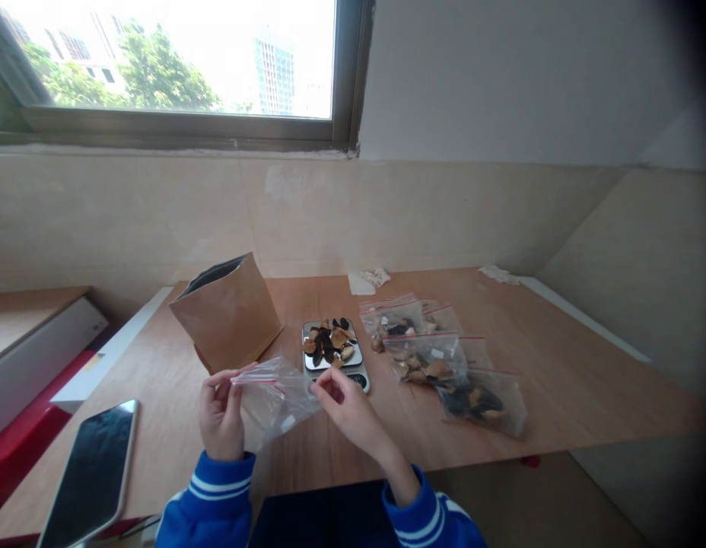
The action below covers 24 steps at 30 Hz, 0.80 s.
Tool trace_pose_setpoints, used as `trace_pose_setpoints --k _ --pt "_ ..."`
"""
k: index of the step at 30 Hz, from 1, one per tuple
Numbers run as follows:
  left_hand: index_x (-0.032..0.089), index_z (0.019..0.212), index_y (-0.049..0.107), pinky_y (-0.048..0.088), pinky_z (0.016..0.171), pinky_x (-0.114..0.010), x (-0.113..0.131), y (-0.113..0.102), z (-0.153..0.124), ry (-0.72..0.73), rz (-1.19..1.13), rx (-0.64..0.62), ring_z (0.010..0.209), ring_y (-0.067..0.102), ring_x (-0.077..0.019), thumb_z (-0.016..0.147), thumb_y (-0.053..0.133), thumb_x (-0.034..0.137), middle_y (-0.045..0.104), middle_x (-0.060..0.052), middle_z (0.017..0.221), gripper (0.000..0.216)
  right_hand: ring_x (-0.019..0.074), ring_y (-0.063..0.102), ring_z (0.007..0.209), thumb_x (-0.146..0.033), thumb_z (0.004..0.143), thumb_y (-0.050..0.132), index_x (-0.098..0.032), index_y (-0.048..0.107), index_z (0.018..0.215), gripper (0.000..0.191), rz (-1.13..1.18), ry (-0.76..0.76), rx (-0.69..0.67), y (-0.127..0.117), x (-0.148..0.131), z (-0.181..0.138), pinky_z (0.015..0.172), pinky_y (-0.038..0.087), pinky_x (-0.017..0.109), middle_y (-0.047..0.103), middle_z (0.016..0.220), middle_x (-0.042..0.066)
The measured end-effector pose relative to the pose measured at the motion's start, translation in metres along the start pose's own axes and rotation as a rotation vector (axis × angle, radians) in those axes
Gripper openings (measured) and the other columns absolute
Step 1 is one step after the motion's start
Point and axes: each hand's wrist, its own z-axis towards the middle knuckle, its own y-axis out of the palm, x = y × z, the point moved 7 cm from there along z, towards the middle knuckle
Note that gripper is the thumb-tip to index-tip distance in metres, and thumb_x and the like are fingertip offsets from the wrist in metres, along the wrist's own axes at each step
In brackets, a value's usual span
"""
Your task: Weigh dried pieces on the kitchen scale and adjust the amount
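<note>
The left hand (221,415) pinches one end of a clear bag (276,392) at its red strip. The right hand (347,411) pinches the other side. The bag hangs between them. Just behind the right hand is a scale (333,358) with dried pieces (330,342). Full bags (438,358) lie to its right.

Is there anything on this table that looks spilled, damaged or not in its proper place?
Nothing is spilled. The dried pieces sit heaped on the small scale, and the filled bags lie closed. Only the phone looks risky: it lies at the table's near-left edge.
</note>
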Motion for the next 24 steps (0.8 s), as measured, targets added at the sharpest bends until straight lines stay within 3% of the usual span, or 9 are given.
trace_pose_setpoints --k 3,5,9,12,17,20,24 --pt "0.018 0.089 0.053 0.055 0.08 -0.039 0.001 0.012 0.008 -0.053 0.004 -0.099 0.087 0.07 -0.0247 0.072 0.068 0.049 0.072 -0.008 0.086 0.038 0.0154 0.06 0.082 -0.045 0.091 0.048 -0.021 0.058 0.096 0.026 -0.031 -0.055 -0.086 -0.01 0.0 0.002 0.072 0.048 0.026 0.062 0.091 0.002" --pt "0.017 0.094 0.053 0.055 0.08 -0.04 0.0 0.021 0.01 -0.079 -0.02 -0.122 0.087 0.07 -0.0247 0.076 0.065 0.049 0.072 -0.009 0.088 0.038 0.0176 0.059 0.094 -0.043 0.094 0.044 -0.023 0.056 0.106 0.027 -0.117 -0.105 -0.004 -0.025 0.0 0.006 0.083 0.049 0.031 0.06 0.104 0.005" --pt "0.016 0.1 0.051 0.055 0.078 -0.039 0.004 0.031 0.014 0.025 -0.012 0.054 0.089 0.07 -0.024 0.081 0.059 0.047 0.072 -0.01 0.091 0.037 0.0228 0.049 0.12 -0.033 0.093 0.044 -0.023 0.05 0.118 0.028 -0.38 -0.196 0.193 -0.045 0.012 0.022 0.104 0.04 0.042 0.051 0.12 0.01" --pt "0.016 0.102 0.05 0.055 0.078 -0.037 0.003 0.04 0.016 0.116 0.028 0.181 0.089 0.069 -0.0218 0.085 0.054 0.046 0.07 -0.011 0.096 0.035 0.0268 0.041 0.129 -0.03 0.09 0.047 -0.022 0.048 0.126 0.037 -0.538 -0.228 0.207 -0.044 0.031 0.038 0.108 0.035 0.048 0.043 0.134 0.013" --pt "0.02 0.103 0.045 0.054 0.072 -0.033 -0.017 0.048 0.017 0.086 0.034 0.298 0.084 0.068 -0.0182 0.089 0.047 0.047 0.066 -0.012 0.107 0.031 0.0327 0.022 0.141 -0.036 0.089 0.05 -0.019 0.039 0.138 0.053 -0.706 -0.236 0.16 -0.038 0.059 0.057 0.109 0.03 0.054 0.029 0.15 0.016" --pt "0.02 0.103 0.039 0.053 0.074 -0.035 -0.025 0.047 0.012 0.078 0.022 0.372 0.081 0.067 -0.0169 0.091 0.042 0.046 0.064 -0.015 0.114 0.028 0.0326 0.026 0.139 -0.039 0.091 0.046 -0.015 0.039 0.139 0.054 -0.742 -0.216 0.116 -0.038 0.069 0.062 0.109 0.03 0.053 0.032 0.148 0.018" --pt "0.022 0.103 0.034 0.051 0.079 -0.037 -0.024 0.05 0.006 0.051 0.053 0.354 0.088 0.067 -0.0185 0.093 0.038 0.045 0.063 -0.018 0.117 0.025 0.0318 0.038 0.131 -0.034 0.091 0.045 -0.01 0.044 0.136 0.05 -0.759 -0.203 0.12 -0.038 0.068 0.062 0.108 0.033 0.048 0.041 0.141 0.019"
